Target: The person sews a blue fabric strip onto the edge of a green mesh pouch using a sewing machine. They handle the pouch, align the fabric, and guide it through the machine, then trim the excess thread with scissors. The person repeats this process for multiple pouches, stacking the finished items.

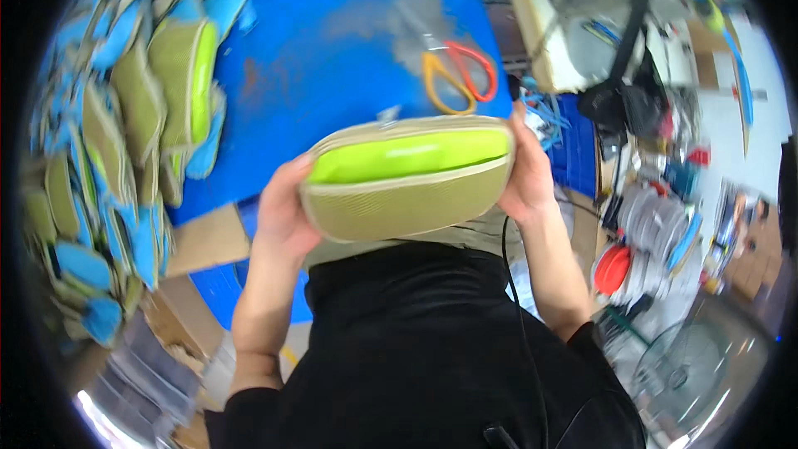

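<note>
Between my two hands I hold an olive and lime-green zippered pouch (407,191), raised at the near edge of the blue table. My left hand (287,204) is closed on its left end, and my right hand (528,168) grips its right end. The pouch's olive mesh side and bright green band face me. A small clear tab (388,116) stands up at its top edge. Just beyond the pouch lies a pair of scissors (449,79) with one orange and one red handle loop.
A large heap of olive, green and blue pouches (125,108) covers the left of the blue table (291,0). Rolls of pale strip (657,220) and a red round item (613,269) are at the right. A fan (682,366) stands low right. A black cable runs down my front.
</note>
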